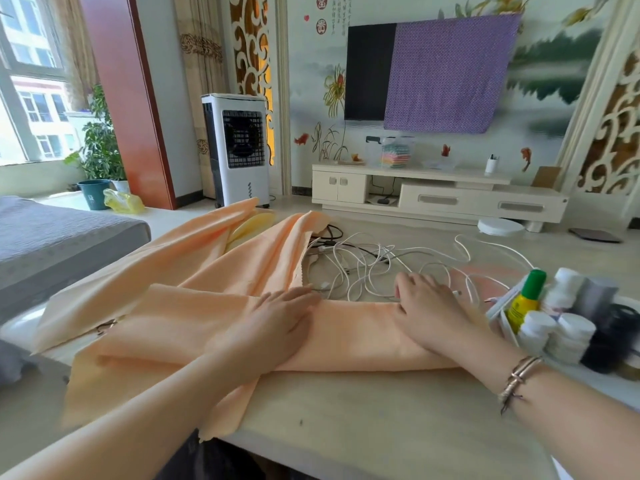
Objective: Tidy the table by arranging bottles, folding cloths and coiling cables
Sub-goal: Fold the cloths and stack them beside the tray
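Flat on the tabletop [346, 410], both hands press the folded peach cloth [346, 334]: left hand [277, 320] mid-fold, right hand [429, 313] toward its right end, fingers straight. Tangled white cables [374, 261] lie just beyond the fingertips.

— Was anything readable?
— Two red round seals [321, 13] on the wall [311, 81] each held one Chinese character, "富" above "貴".
— And the column of writing [341, 15] beside them?
— Too small to read. The label on the yellow bottle [523, 303] was blurred too.
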Tool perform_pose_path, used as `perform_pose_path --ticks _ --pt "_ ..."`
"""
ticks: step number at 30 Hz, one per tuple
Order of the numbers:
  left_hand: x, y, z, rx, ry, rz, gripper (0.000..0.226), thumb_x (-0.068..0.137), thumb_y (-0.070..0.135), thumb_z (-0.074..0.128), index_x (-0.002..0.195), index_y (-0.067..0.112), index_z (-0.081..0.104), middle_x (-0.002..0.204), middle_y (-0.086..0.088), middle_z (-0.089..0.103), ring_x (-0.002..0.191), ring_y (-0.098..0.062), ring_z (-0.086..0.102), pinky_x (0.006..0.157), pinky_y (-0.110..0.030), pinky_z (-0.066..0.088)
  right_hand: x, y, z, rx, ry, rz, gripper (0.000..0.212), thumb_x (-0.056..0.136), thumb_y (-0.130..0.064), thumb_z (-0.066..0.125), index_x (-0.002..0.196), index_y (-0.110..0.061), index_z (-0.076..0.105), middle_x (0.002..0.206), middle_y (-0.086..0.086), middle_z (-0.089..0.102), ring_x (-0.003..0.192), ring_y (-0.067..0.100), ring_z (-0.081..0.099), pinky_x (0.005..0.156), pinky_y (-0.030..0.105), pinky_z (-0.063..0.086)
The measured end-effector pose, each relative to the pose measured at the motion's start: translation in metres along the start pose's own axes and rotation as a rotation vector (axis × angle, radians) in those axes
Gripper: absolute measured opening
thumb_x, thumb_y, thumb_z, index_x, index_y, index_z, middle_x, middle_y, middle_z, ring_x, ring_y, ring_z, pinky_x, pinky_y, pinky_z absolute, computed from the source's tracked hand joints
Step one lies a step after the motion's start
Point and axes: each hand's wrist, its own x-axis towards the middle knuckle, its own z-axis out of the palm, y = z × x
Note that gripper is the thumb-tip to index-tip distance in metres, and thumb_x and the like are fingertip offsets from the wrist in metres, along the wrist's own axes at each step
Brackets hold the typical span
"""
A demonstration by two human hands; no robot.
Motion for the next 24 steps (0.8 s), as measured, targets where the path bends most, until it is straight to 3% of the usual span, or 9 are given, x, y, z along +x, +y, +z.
perform_pose_path --ticks 2,4,10,13,16,19,21,22,24 --pt "-0.001 0.005 0.013 0.075 -0.114 -0.071 0.05 0.101 0.048 0.023 0.15 0.04 0.022 0.158 0.02 0.012 0.147 -0.007 0.008 0.119 -0.038 0.007 -0.008 0.016 -0.009 -0.018 0.007 0.067 0.028 0.09 -0.026 0.044 0.114 -0.012 0.041 0.121 0.008 0.049 0.115 0.028 0.042 0.093 0.037 0.038" --pt "-0.002 0.004 0.017 0.154 -0.161 -0.144 0.054 0.099 0.054 0.016 0.151 0.041 0.01 0.159 0.021 0.0 0.147 -0.007 -0.003 0.119 -0.039 -0.001 -0.02 0.03 -0.02 -0.015 0.004 0.16 0.03 0.089 -0.025 0.047 0.114 -0.011 0.041 0.122 0.01 0.046 0.118 0.03 0.04 0.093 0.036 0.038" --pt "-0.001 0.007 0.018 0.239 -0.201 -0.227 0.055 0.099 0.054 0.011 0.151 0.042 0.001 0.16 0.016 -0.006 0.148 -0.014 -0.007 0.119 -0.041 0.0 -0.057 0.041 -0.034 -0.036 -0.022 0.248 0.044 0.088 -0.028 0.049 0.124 -0.007 0.035 0.124 0.015 0.047 0.117 0.032 0.045 0.087 0.035 0.04" --pt "-0.002 0.009 0.016 0.248 -0.218 -0.245 0.056 0.099 0.054 0.01 0.151 0.041 -0.002 0.16 0.016 -0.007 0.148 -0.014 -0.009 0.12 -0.042 -0.001 -0.061 0.043 -0.031 -0.047 -0.163 0.334 0.071 0.092 -0.036 0.043 0.147 -0.004 0.011 0.132 0.017 0.051 0.12 0.034 0.05 0.08 0.035 0.038" --pt "-0.003 0.011 0.014 0.254 -0.213 -0.244 0.055 0.099 0.053 0.01 0.152 0.04 -0.003 0.16 0.016 -0.008 0.148 -0.015 -0.009 0.12 -0.043 -0.001 -0.056 0.046 -0.027 0.06 -0.234 0.411 0.078 0.095 -0.041 0.04 0.15 -0.004 0.0 0.144 0.018 0.042 0.119 0.031 0.053 0.08 0.033 0.04" --pt "-0.004 0.012 0.015 0.248 -0.214 -0.252 0.055 0.1 0.051 0.011 0.152 0.04 -0.002 0.16 0.015 -0.008 0.148 -0.017 -0.009 0.12 -0.044 0.0 -0.051 0.044 -0.027 0.177 -0.277 0.462 0.073 0.094 -0.038 0.043 0.145 0.004 0.012 0.128 0.018 0.053 0.106 0.028 0.057 0.069 0.026 0.036" --pt "-0.004 0.014 0.013 0.244 -0.165 -0.223 0.052 0.102 0.043 0.016 0.152 0.04 0.0 0.16 0.014 -0.012 0.148 -0.018 -0.01 0.119 -0.046 0.0 -0.049 0.042 -0.029 0.244 -0.284 0.524 0.075 0.092 -0.034 0.05 0.143 0.007 0.014 0.094 0.011 0.058 0.079 0.021 0.058 0.053 0.024 0.033" --pt "-0.003 0.016 0.01 0.264 -0.144 -0.149 0.054 0.102 0.035 0.02 0.152 0.04 0.0 0.159 0.014 -0.013 0.148 -0.018 -0.011 0.119 -0.046 0.0 -0.047 0.041 -0.031 0.267 -0.287 0.556 0.075 0.09 -0.031 0.053 0.142 0.009 0.016 0.082 0.006 0.054 0.068 0.018 0.053 0.047 0.023 0.031" --pt "0.0 0.022 0.005 0.317 -0.134 0.1 0.061 0.1 0.019 0.03 0.152 0.039 0.005 0.159 0.015 -0.012 0.147 -0.013 -0.012 0.119 -0.039 -0.003 -0.042 0.042 -0.036 0.345 -0.274 0.581 0.064 0.088 -0.024 0.058 0.136 0.005 0.028 0.082 0.005 0.049 0.064 0.016 0.047 0.043 0.022 0.028"
